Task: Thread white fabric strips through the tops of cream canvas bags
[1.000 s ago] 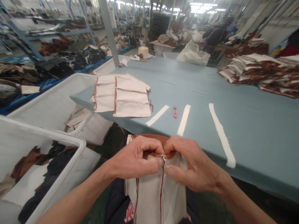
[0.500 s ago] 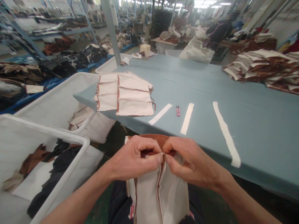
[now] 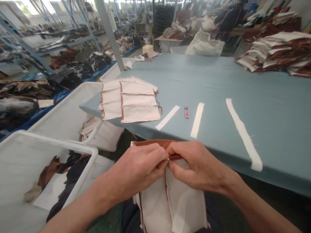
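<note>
A cream fabric piece (image 3: pixel 155 207) with brown-edged seams and a brown inner face hangs over my lap, below the table's front edge. My left hand (image 3: pixel 143 165) pinches its upper edge at the middle seam. Right against it, my right hand (image 3: pixel 194 161) grips the same edge between thumb and fingers. The fingertips of both hands nearly meet at a small pale spot on the seam; whether that is thread or fabric I cannot make out. Beyond the hands, pink thread snips (image 3: pixel 186 112) lie on the table between two short white strips, the left one (image 3: pixel 167 117) and the right one (image 3: pixel 197 120).
Stacked cream pieces with brown edging (image 3: pixel 139 102) lie at the left of the blue-green table (image 3: pixel 209 81). A long white strip (image 3: pixel 244 134) reaches its front edge. More pieces (image 3: pixel 274 53) are heaped at back right. White bins (image 3: pixel 94 152) stand at left; a person (image 3: pixel 229 19) is behind.
My left hand has turned, its fingers curling further over the seam, while my right hand keeps its pinch. The head view has shifted slightly.
</note>
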A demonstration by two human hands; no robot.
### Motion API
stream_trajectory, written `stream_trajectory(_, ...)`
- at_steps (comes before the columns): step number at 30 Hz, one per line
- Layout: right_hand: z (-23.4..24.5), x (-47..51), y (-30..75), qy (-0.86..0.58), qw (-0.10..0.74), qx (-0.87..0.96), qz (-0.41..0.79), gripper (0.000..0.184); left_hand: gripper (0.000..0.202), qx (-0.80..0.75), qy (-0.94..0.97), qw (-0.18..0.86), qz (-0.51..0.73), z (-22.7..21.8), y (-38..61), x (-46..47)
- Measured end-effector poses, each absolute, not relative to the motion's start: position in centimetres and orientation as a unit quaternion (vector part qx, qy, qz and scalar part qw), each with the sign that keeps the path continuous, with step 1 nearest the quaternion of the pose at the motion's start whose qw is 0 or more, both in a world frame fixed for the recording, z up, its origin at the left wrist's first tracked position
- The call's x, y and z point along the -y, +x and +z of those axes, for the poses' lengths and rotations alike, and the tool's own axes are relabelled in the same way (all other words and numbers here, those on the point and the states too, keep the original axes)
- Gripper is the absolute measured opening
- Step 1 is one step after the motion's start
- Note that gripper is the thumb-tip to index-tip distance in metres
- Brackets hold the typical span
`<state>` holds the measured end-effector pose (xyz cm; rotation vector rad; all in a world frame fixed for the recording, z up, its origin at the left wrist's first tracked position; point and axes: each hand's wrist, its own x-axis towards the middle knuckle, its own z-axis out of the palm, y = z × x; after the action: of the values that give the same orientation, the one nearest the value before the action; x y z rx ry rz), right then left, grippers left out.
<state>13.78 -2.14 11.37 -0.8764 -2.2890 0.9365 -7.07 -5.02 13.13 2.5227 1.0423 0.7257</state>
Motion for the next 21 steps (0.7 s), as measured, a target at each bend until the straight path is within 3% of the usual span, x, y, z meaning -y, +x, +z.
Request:
stream_trajectory(6,11.2,1.0,14.8,-0.331,0.219,0.737,0.547,0.008,0.023,-0.285,0.932,0.060,0.216,11.9,-7.3,4.5)
stream_trajectory(10,10.5,0.9,15.1,-0.353,0.185,0.668,0.628,0.008,0.024,-0.280,0.937,0.080,0.193,11.6,-7.0,4.4)
stream_trajectory(15,9.8,1.2,15.2,-0.351,0.220,0.723,0.553,0.011,0.010,-0.360,0.867,0.252,0.234,12.0,-6.5,4.5)
stream_trajectory(19,9.8,1.4,15.5,-0.314,0.264,0.793,0.450,0.013,0.004,-0.429,0.827,0.335,0.142,13.6,-6.6,3.9)
stream_trajectory(21,10.0,1.7,15.6,-0.295,0.276,0.825,0.395,0.011,0.012,-0.426,0.827,0.352,0.102,14.2,-6.7,3.5)
